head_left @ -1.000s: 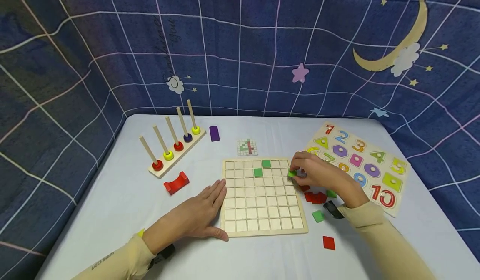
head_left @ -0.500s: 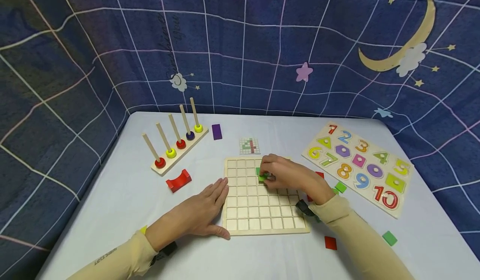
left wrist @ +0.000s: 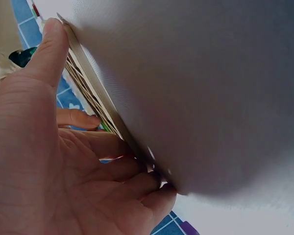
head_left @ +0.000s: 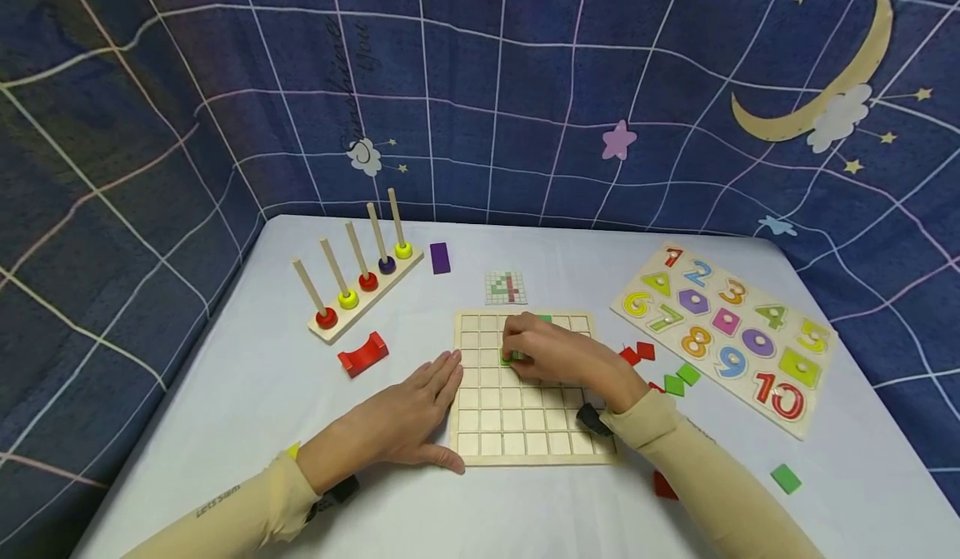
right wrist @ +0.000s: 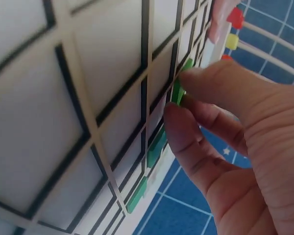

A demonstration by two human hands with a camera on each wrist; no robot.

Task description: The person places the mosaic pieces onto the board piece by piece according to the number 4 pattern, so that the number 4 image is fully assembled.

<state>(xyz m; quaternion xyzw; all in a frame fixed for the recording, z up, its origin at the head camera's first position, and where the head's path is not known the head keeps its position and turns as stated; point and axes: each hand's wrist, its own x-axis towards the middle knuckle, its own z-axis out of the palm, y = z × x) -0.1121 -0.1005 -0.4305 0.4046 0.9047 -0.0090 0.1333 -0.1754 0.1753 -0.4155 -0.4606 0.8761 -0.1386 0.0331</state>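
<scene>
My right hand [head_left: 558, 355] is over the upper part of a wooden grid board [head_left: 491, 419]. Thumb and fingers pinch a small green square tile [right wrist: 178, 90] right at one of the board's cells. Two more green tiles sit in cells near it, a nearer tile [right wrist: 158, 148] and a farther tile [right wrist: 136, 195] in the right wrist view; the hand covers much of this area in the head view. Along the board's left edge rests my left hand [head_left: 405, 417], fingers extended and thumb spread toward the near corner. Beyond the board lies a small card [head_left: 506, 288] with a green and red grid pattern.
Right of the board lie loose green tiles [head_left: 674, 385] and red tiles [head_left: 645, 350], with another green tile [head_left: 786, 479] nearer me. A number puzzle board [head_left: 707, 316] is at right. Leftward are a peg stand [head_left: 330, 336], a red arch block [head_left: 363, 356] and a purple block [head_left: 440, 258].
My right hand has carried the green tile from the board's right edge leftward onto its upper cells. One loose green tile now lies farther right. My left hand stays at the left edge.
</scene>
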